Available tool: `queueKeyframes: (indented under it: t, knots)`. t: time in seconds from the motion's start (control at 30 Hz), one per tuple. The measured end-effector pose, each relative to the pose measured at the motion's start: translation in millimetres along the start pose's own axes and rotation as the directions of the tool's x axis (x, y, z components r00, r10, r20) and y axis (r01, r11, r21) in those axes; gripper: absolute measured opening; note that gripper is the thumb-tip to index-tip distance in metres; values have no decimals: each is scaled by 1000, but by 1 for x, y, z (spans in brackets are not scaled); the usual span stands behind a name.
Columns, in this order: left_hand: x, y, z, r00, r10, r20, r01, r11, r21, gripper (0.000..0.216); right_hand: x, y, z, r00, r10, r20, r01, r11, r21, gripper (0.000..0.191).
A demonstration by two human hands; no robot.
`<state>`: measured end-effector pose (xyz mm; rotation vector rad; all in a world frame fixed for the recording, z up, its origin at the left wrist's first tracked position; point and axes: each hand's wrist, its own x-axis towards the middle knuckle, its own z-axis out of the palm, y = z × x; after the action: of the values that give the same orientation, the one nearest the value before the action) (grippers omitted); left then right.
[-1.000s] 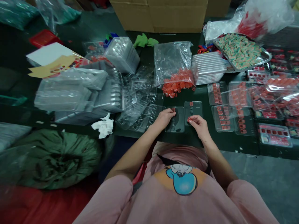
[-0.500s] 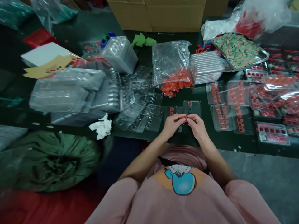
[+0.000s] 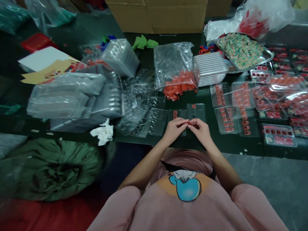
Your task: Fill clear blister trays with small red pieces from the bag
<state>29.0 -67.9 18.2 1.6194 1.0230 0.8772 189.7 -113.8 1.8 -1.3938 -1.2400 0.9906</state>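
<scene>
Bench (image 3: 207,96): dark green, runs the full width before the seated worker. Green sack (image 3: 55,166) bunched below its near edge, left. Cardboard box (image 3: 158,16) at the far side, centre. Stack of clear trays (image 3: 62,99) on the left, several layers, with loose ones spilling toward the middle. Clear bag (image 3: 173,61) lies centre, a heap of red pieces (image 3: 178,86) at its near end. Metal tray (image 3: 243,51) at far right, filled with small green and tan bits. Nearer, on the right, filled trays (image 3: 227,120) bearing rows of red pieces, some overlapping.

Left hand (image 3: 175,130) and right hand (image 3: 200,130) meet over the near edges of two shallow trays lying side by side: left tray (image 3: 184,113), right tray (image 3: 199,112). Left tray shows red pieces near its far end; right tray shows one at its far end.

Smallest: a single red piece (image 3: 189,123), pinched between the fingertips of both hands, above the trays. Fingers of each hand closed on it; it is mostly covered, exact shape unreadable.
</scene>
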Motion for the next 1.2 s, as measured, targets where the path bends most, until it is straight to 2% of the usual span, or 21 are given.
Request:
queueKeyframes:
  t: [0.07,0.13,0.2,0.3,0.4,0.5,0.57,0.63,0.73,0.87,1.0,1.2]
  knots:
    - [-2,0,1,1000,8,-10,-7,1000,24,22,-2,2,0,1000,9,4,-9,1000,14,17]
    - [-5,-2,5,999,-35,-15,35,999,-27,21,-4,4,0,1000,1,-10,-1,1000,-6,16]
    - [-8,-5,12,989,-150,-10,146,974,-172,21,-8,5,-1,999,-31,-31,29,998,-53,15]
    - [-9,-9,22,937,-348,44,335,851,-404,25,-11,4,-3,991,-124,-42,118,985,-125,14]
    - [0,-9,27,921,-381,84,377,812,-447,27,-8,3,-8,982,-173,-75,162,977,-138,11]
    - [22,-7,26,962,-264,64,270,905,-330,25,-1,4,-17,978,-142,-154,119,982,-146,11]
    - [42,-6,25,990,-142,14,143,974,-174,20,3,7,-23,974,-124,-191,96,984,-150,13]
    - [62,-7,25,999,-16,-28,17,999,35,18,4,12,-28,973,-112,-201,84,986,-147,13]
    - [84,-13,26,992,120,29,-123,951,282,19,2,20,-31,979,-80,-187,52,987,-150,14]
    - [96,-28,30,974,179,140,-224,867,445,17,-2,25,-33,982,-52,-180,26,990,-142,15]
    - [100,-36,35,947,207,247,-311,788,532,15,-2,26,-34,982,-48,-184,26,992,-123,14]
    - [100,-36,39,917,209,340,-379,724,577,21,1,28,-31,983,-45,-175,20,990,-140,15]
